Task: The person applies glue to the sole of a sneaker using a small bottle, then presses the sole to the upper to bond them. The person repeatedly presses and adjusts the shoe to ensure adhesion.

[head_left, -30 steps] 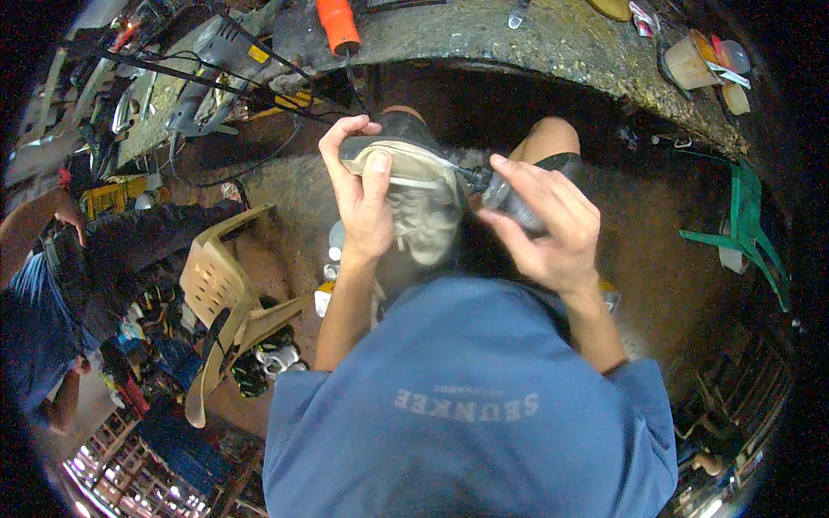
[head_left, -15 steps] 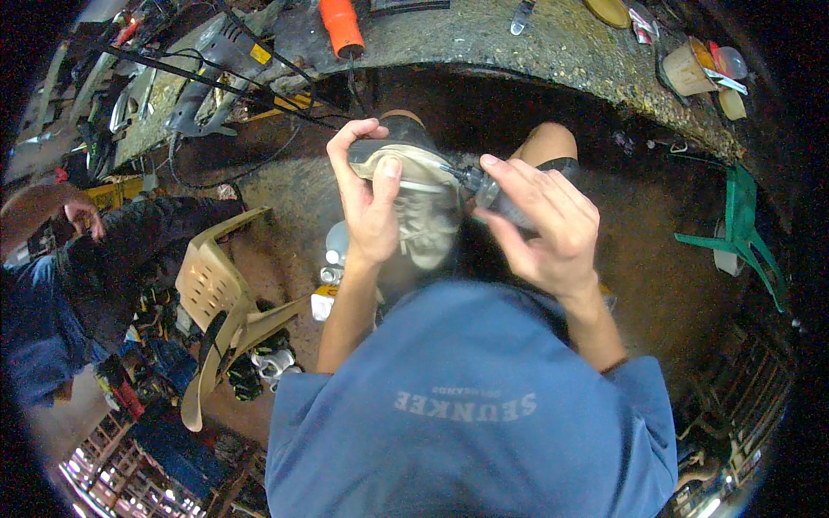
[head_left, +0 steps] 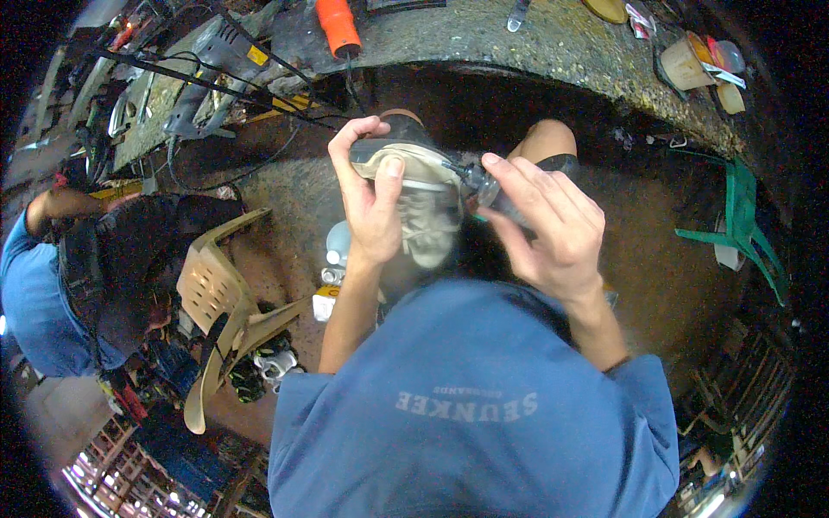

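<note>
A beige lace-up shoe (head_left: 425,226) hangs over my lap, toe toward me. My left hand (head_left: 371,194) is closed on its far, heel end, the thumb pressed on the beige fabric and the fingers behind the dark sole. In my right hand (head_left: 557,216) is a small clear squeeze bottle (head_left: 490,191) with a dark narrow nozzle. Tilted to the left, the nozzle points at the shoe's right edge near the sole. Its tip looks to be at or very near that edge; whether it touches, I cannot tell. My fingers hide most of the bottle.
Ahead runs a rough worktable (head_left: 484,47) with an orange tube-shaped thing (head_left: 338,30), cables and a cup (head_left: 686,65). A beige plastic chair (head_left: 216,276) stands at left, near a bending person in blue (head_left: 52,302). To the right is a green stool (head_left: 741,207).
At left, the other person has bent further down and forward. My hands hold the shoe and bottle almost as before; my right hand has shifted very slightly right.
</note>
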